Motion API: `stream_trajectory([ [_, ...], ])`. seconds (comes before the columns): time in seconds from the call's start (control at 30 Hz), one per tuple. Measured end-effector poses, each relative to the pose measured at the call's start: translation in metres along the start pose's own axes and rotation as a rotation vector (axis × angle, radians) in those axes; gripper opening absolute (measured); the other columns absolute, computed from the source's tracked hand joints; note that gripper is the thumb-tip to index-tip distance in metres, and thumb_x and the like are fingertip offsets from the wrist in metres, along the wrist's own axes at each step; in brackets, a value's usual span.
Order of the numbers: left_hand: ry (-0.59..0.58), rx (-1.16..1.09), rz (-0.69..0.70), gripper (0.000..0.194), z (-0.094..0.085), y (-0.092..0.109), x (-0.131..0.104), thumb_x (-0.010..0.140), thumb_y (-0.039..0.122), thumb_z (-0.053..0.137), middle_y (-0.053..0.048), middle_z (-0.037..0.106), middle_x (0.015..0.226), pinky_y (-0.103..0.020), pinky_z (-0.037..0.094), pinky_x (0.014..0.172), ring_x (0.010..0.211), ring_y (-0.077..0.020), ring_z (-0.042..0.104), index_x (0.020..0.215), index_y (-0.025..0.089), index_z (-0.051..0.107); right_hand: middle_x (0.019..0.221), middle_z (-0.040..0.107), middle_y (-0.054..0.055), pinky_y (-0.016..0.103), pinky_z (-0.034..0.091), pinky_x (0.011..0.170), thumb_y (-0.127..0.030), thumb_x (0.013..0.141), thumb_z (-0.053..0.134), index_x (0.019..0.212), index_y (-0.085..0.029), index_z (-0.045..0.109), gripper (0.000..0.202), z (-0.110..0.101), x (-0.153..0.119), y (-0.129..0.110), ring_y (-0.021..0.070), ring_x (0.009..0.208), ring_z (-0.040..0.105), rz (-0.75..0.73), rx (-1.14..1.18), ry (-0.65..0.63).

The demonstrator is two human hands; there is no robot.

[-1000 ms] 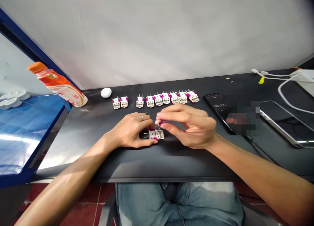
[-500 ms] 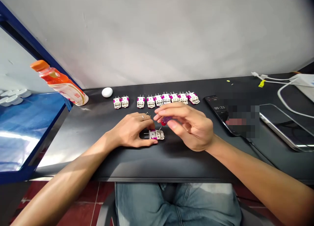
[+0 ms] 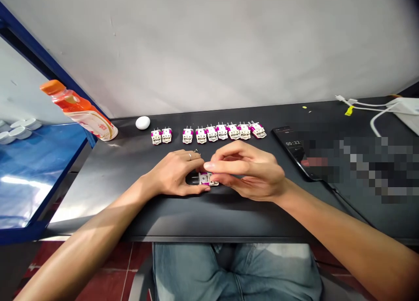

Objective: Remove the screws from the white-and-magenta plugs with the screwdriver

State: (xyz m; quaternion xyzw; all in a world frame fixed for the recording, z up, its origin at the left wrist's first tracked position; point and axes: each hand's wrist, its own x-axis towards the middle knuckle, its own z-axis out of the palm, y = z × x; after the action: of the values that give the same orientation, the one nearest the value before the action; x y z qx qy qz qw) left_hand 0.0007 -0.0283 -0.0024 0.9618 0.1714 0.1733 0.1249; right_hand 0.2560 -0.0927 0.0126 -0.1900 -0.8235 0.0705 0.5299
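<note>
1. Left hand pins a small white-and-pink plug part flat on the desk, near its front edge.
2. Right hand is closed over the part's right end; any tool is hidden.
3. A row of like parts lies along the back edge.

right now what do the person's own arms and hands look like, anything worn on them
Both forearms are bare, with no sleeves showing and no watch or bracelet in sight. The left hand wears a thin silver-looking ring on one finger. The right hand shows no ring or glove on the fingers that can be seen. Blue jeans cover the lap below the desk edge.
</note>
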Motion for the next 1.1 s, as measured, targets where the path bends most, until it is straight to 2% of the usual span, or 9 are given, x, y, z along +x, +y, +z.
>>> stream_trajectory([
  [0.1,-0.006,-0.017,0.004,0.048,-0.0012,-0.0001,-0.0002,0.109,0.067,0.069,-0.007,0.080,0.099,-0.036,0.054,0.081,0.089,-0.0240,0.076,0.111,0.020,0.074,0.118,0.085,0.008,0.028,0.073,0.089,0.001,0.105,0.072,0.157,-0.023,0.072,0.057,-0.0005,0.0015,0.0004,0.0166,0.102,0.083,0.041,0.012,0.019],
  [0.17,-0.009,-0.029,0.006,0.046,-0.0022,-0.0001,-0.0004,0.109,0.066,0.070,-0.007,0.080,0.100,-0.035,0.054,0.082,0.090,-0.0242,0.076,0.111,0.020,0.074,0.124,0.086,0.011,0.035,0.074,0.097,0.001,0.107,0.065,0.157,-0.020,0.072,0.055,-0.0012,0.0026,0.0020,0.0197,0.111,0.085,0.068,0.047,0.012],
  [0.33,-0.019,-0.041,-0.002,0.045,-0.0023,0.0003,-0.0002,0.110,0.065,0.069,-0.006,0.080,0.101,-0.036,0.053,0.082,0.090,-0.0242,0.076,0.114,0.020,0.075,0.116,0.087,0.007,0.031,0.074,0.087,-0.010,0.099,0.088,0.145,-0.026,0.081,0.049,-0.0017,0.0028,0.0046,0.0192,0.100,0.084,-0.003,-0.031,0.067],
  [0.5,-0.022,-0.033,0.000,0.045,-0.0014,0.0005,0.0003,0.109,0.064,0.071,-0.007,0.080,0.101,-0.037,0.053,0.084,0.092,-0.0249,0.076,0.111,0.020,0.074,0.126,0.088,0.010,0.036,0.077,0.094,-0.002,0.104,0.070,0.157,-0.024,0.072,0.057,0.0002,0.0005,0.0038,0.0221,0.110,0.088,0.116,0.094,0.054],
  [0.67,-0.042,-0.032,-0.021,0.047,-0.0022,0.0004,-0.0005,0.110,0.067,0.068,-0.007,0.081,0.105,-0.036,0.054,0.085,0.093,-0.0247,0.076,0.115,0.021,0.075,0.114,0.089,0.007,0.032,0.076,0.090,-0.014,0.097,0.093,0.141,-0.022,0.081,0.046,-0.0003,0.0028,0.0041,0.0196,0.099,0.085,-0.007,-0.009,0.082],
  [0.83,-0.007,-0.030,0.012,0.045,-0.0014,-0.0004,-0.0009,0.110,0.064,0.070,-0.007,0.080,0.101,-0.036,0.054,0.082,0.089,-0.0247,0.076,0.113,0.020,0.074,0.123,0.088,0.007,0.034,0.077,0.096,-0.001,0.104,0.070,0.152,-0.024,0.075,0.053,0.0005,0.0039,0.0005,0.0197,0.108,0.088,0.095,0.073,0.034],
  [0.9,0.013,-0.033,0.017,0.044,-0.0010,-0.0005,-0.0011,0.110,0.064,0.070,-0.006,0.080,0.099,-0.036,0.054,0.081,0.088,-0.0243,0.076,0.112,0.019,0.074,0.131,0.084,0.011,0.038,0.078,0.096,-0.006,0.104,0.076,0.146,-0.025,0.079,0.047,-0.0006,0.0038,0.0005,0.0229,0.116,0.086,0.066,0.063,0.039],
  [1.0,0.004,-0.026,0.006,0.045,-0.0009,-0.0005,-0.0014,0.110,0.064,0.069,-0.007,0.081,0.103,-0.036,0.055,0.082,0.090,-0.0248,0.077,0.112,0.020,0.075,0.123,0.082,0.009,0.031,0.075,0.083,-0.011,0.098,0.089,0.135,-0.024,0.084,0.039,-0.0025,0.0040,0.0008,0.0194,0.104,0.083,-0.006,-0.022,0.066],
  [1.1,-0.006,-0.013,0.011,0.046,-0.0013,-0.0003,-0.0014,0.110,0.065,0.069,-0.007,0.081,0.103,-0.037,0.054,0.082,0.090,-0.0249,0.076,0.112,0.020,0.075,0.113,0.087,0.006,0.029,0.075,0.085,-0.002,0.100,0.082,0.145,-0.024,0.080,0.049,-0.0026,0.0045,0.0005,0.0169,0.098,0.084,0.003,-0.042,0.061],
])
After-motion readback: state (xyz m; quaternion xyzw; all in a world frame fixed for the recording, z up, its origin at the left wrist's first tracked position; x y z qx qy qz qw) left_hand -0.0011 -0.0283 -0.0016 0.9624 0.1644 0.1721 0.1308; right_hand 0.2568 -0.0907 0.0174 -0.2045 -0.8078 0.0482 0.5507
